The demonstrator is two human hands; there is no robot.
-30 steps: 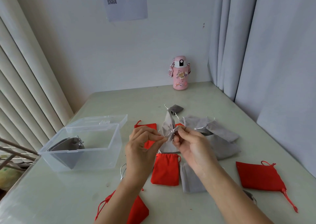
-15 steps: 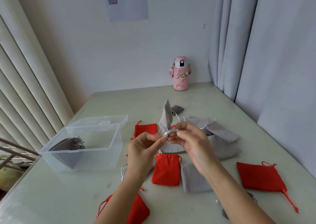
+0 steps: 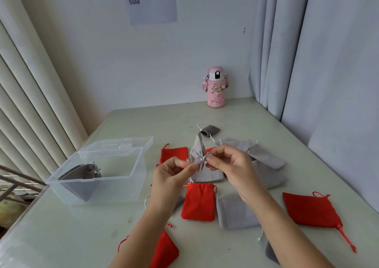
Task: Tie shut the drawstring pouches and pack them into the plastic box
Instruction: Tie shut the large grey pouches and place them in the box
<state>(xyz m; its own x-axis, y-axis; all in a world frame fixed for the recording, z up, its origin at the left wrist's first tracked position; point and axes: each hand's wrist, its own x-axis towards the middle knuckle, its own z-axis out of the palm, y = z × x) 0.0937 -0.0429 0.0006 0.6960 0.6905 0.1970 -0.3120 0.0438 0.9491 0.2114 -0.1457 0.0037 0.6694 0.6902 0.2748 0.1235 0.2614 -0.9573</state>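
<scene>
Drooping slightly lower, the soft grey pouch (image 3: 197, 151) points its tapered body upward above mid surface (image 3: 143, 120); left hand (image 3: 174, 177) and right hand (image 3: 233, 167) pinch its silvery cords (image 3: 202, 158).

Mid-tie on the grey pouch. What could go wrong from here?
1. The left hand and right hand pinch only the thin cord at the neck of the grey pouch; a slip may loosen the tie or drop it among the pouches below.
2. The plastic box sits to the left; reaching over may drag a red pouch along.
</scene>
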